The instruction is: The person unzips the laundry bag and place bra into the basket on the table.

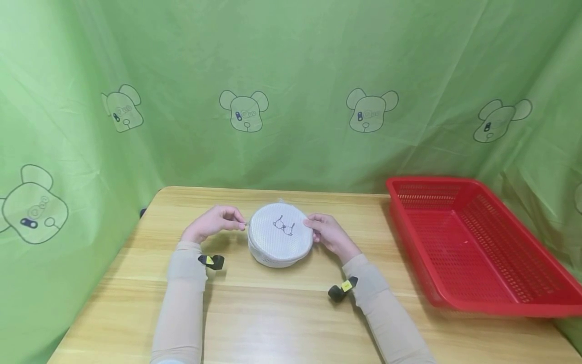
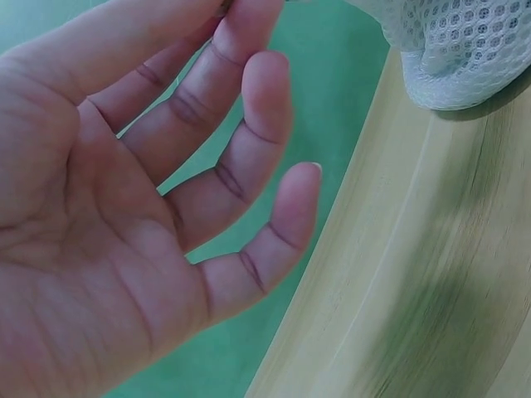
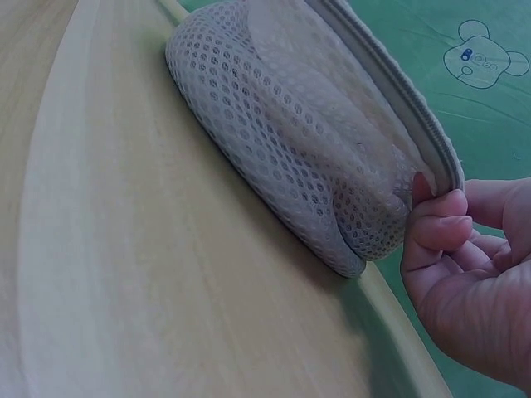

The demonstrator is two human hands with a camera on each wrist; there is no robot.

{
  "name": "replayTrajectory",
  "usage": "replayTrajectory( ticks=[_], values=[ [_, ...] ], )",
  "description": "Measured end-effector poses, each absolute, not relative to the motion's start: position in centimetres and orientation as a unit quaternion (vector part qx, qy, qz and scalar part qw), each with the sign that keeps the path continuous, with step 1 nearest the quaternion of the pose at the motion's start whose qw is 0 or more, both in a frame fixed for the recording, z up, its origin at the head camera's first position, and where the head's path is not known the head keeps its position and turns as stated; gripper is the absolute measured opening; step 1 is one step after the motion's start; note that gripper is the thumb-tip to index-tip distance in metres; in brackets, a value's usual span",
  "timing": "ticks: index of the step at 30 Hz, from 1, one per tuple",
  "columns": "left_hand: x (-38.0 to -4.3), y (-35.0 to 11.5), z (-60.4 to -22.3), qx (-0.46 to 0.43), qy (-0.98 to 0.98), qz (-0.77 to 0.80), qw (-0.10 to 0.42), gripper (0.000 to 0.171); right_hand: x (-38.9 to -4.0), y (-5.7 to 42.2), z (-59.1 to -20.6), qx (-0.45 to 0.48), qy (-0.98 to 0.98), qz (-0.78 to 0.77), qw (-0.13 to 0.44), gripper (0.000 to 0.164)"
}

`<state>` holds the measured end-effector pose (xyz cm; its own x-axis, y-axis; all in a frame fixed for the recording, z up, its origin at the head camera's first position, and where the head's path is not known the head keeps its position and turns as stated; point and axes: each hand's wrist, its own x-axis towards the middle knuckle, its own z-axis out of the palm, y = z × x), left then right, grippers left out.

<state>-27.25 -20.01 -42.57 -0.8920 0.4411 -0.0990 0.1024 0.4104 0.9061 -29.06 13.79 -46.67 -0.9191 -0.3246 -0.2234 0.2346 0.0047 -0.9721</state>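
A round white mesh laundry bag (image 1: 280,235) with a zipped rim and a dark line drawing on its lid stands on the wooden table. At its left edge, my left hand (image 1: 217,222) pinches the small zipper pull (image 1: 247,224) between thumb and forefinger; the other fingers are loosely bent in the left wrist view. From the right, my right hand (image 1: 331,233) grips the bag's rim near the zipper (image 3: 415,112). The mesh side wall (image 3: 257,141) sags and folds below the rim in the right wrist view. The bag's contents cannot be made out.
A large red plastic basket (image 1: 432,268) with slotted walls sits at the table's right side. Green curtains (image 1: 309,156) printed with bear heads enclose the back and both sides. Wood-grain tabletop (image 1: 268,313) extends in front of the bag.
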Motion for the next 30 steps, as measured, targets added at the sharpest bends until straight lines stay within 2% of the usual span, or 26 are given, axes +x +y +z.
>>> replayTrajectory(
  ticks=[12, 25, 30],
  values=[
    [-27.17, -20.11, -42.61, 0.171, 0.82, 0.515, 0.181, 0.023, -28.88, 13.82, -46.52, -0.032, 0.681, -0.706, 0.195, 0.019],
    [-27.3, -19.82, -42.93, 0.142, 0.83, 0.518, 0.154, 0.023, -29.14, 14.14, -46.27, -0.017, 0.672, -0.71, 0.213, 0.008],
    [-27.54, -19.55, -43.25, 0.123, 0.837, 0.515, 0.139, 0.025, -29.18, 14.2, -46.21, -0.016, 0.681, -0.703, 0.207, 0.01]
  ],
)
